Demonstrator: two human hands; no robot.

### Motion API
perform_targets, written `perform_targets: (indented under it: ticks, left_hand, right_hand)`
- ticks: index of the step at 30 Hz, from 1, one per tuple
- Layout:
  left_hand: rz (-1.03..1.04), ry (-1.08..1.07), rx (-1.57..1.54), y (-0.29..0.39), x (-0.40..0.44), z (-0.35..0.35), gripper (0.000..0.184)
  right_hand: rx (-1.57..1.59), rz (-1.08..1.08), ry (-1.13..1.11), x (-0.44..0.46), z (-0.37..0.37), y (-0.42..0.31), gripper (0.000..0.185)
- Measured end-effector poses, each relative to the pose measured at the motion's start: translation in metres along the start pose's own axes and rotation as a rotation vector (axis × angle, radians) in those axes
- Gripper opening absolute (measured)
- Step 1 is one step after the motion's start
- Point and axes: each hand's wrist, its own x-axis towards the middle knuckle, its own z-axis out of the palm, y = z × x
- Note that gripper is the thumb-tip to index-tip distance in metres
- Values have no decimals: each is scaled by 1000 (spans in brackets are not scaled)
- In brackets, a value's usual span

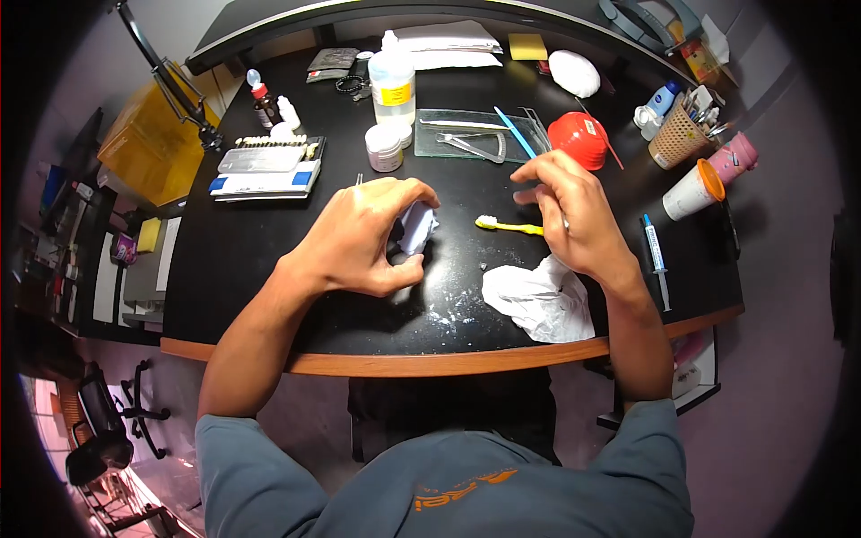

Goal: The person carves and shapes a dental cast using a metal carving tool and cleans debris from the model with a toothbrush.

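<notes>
A pale bluish lump (pixel 417 228) with a rough edge is gripped in my left hand (pixel 363 238), between the curved fingers and the thumb, above the black desk. My right hand (pixel 578 213) hovers to the right with bent fingers apart and nothing visible between them. Close below its fingers lies a yellow toothbrush (pixel 516 228) with white bristles pointing left. A crumpled white cloth (pixel 543 303) rests under my right wrist near the front edge. White crumbs (pixel 448 314) are scattered on the desk between my hands.
Behind my hands stand a clear bottle (pixel 393 81), a white jar (pixel 384 148), a glass plate (pixel 475 136) with tools and a red bowl (pixel 578 140). Left is a shade-guide case (pixel 267 169). Right are a white cup (pixel 692 191), a woven holder (pixel 679 139) and a syringe (pixel 656 260).
</notes>
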Motion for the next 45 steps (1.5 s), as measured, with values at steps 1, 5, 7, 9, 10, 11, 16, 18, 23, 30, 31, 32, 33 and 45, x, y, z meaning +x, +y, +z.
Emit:
perform_targets:
  ticks: [1,5,7,9,10,11,16,18,23,30,31,32,33,45]
  left_hand:
    - [-33,-40,-67,0,2,-3,55]
    - [-93,-58,-326,-12,2,-2,57]
    - [-90,-36,-384,-12,3,-1,58]
    - [-112,-26,-400,-11,3,-1,56]
    - [-94,-23,-366,-10,3,-1,56]
    - [-76,-20,-332,-9,3,-2,55]
    - [-48,-19,-323,-12,4,4,53]
    - [-46,-9,-349,-11,4,6,53]
    - [33,18,-357,-8,3,14,53]
    - [-8,49,-385,-11,3,10,55]
    - [-2,38,-383,-10,3,11,55]
    - [6,29,-380,-9,2,13,55]
    - [28,42,-422,-7,2,17,54]
    - [338,256,-398,-41,22,63,64]
  right_hand:
    - [3,67,-66,0,-1,-2,36]
    - [-198,82,-215,2,-5,-4,22]
    - [-250,115,-273,0,-5,4,16]
    - [-274,150,-331,0,-5,9,15]
    - [-274,172,-360,1,-6,10,16]
    - [-276,194,-390,2,-6,11,18]
    - [-166,21,-357,5,-8,11,7]
    - [-11,23,-346,6,-10,-7,13]
    - [69,-198,-411,5,5,-23,36]
    - [47,-161,-364,5,-1,-16,46]
    - [63,-175,-372,6,0,-20,47]
    - [75,-188,-379,6,3,-23,47]
    - [74,-191,-398,5,8,-23,47]
    - [62,-143,-510,-5,19,-17,20]
